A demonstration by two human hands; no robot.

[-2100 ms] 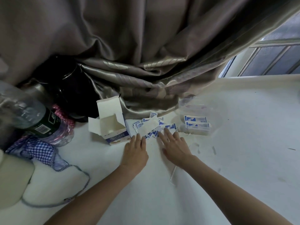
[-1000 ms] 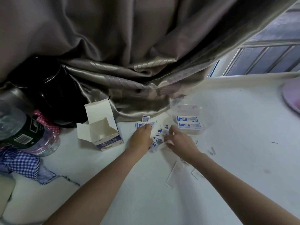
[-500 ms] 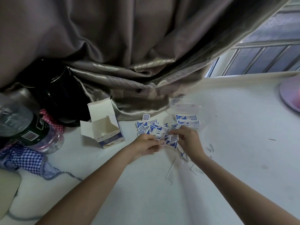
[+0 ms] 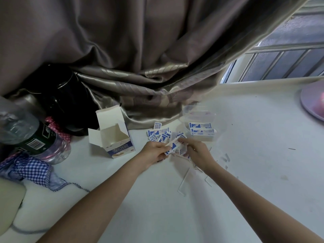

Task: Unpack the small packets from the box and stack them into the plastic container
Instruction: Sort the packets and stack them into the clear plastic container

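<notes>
A: From the head view, where are the packets (image 4: 160, 135)?
B: Loose on the worktop (image 4: 245, 172), between the opened box (image 4: 112, 137) on the left and the plastic container (image 4: 199, 116) on the right, which holds a few.
A: And the hands?
B: The left hand (image 4: 154, 153) and right hand (image 4: 197, 151) both pinch packets, likely squaring a bundle so it stacks flat.
</notes>
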